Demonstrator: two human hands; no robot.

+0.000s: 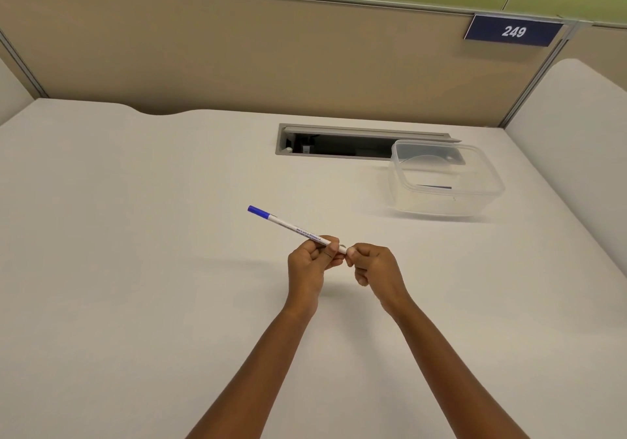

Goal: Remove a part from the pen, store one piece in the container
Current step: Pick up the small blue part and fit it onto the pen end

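A white pen (pixel 291 227) with a blue end piece (pixel 258 211) is held above the middle of the desk, its blue end pointing up and to the left. My left hand (pixel 310 265) grips the barrel near its lower right end. My right hand (pixel 375 269) pinches the very tip of that same end with thumb and forefinger, so the tip is hidden. A clear plastic container (pixel 444 181) stands open at the back right of the desk, with a thin dark blue piece (pixel 434 186) lying inside it.
The white desk (pixel 135 235) is bounded by beige partition walls behind and a white side panel at the right. An open cable slot (pixel 339 145) is cut into the desk just left of and behind the container. A blue plate reads 249 (pixel 513 31).
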